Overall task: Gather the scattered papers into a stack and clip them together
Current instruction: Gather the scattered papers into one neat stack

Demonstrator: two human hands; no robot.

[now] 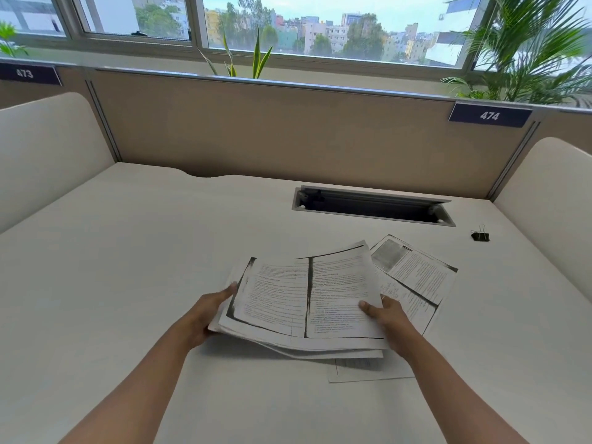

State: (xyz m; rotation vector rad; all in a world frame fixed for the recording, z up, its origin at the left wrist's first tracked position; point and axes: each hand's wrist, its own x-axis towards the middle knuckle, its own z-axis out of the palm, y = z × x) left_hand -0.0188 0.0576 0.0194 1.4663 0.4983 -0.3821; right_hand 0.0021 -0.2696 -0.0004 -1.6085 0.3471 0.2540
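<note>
A pale desk [128,251] fills most of the view, closed at the back by a tan partition [288,129] with a window [320,24] above it.

Near the middle of the desk, just right of centre, is the stack [288,302] of printed papers. Its long axis runs left to right across the desk, with the right end angled a little farther from the person. The text faces the person, and a dark copied gutter line crosses the top sheet from near to far. The sheets are not squared: their near edges fan out unevenly, and that side sits raised over a shadow.

A loose sheet [419,277] lies askew on the desk, tucked partly under the stack's right end, one corner pointing to the back. Another sheet [368,370] sticks out flat from under the near right edge.

Behind the papers a dark cable slot [371,205] is set into the desk, long side left to right.

The left hand [208,310] grips the stack's left end, thumb on top and fingers hidden beneath. The right hand [389,317] grips the right end the same way, thumb pressed on the top sheet.

A tag [489,115] on the partition reads 474.

A black clip [480,236] sits on the desk at the far right, handles up, well apart from the papers and hands.
</note>
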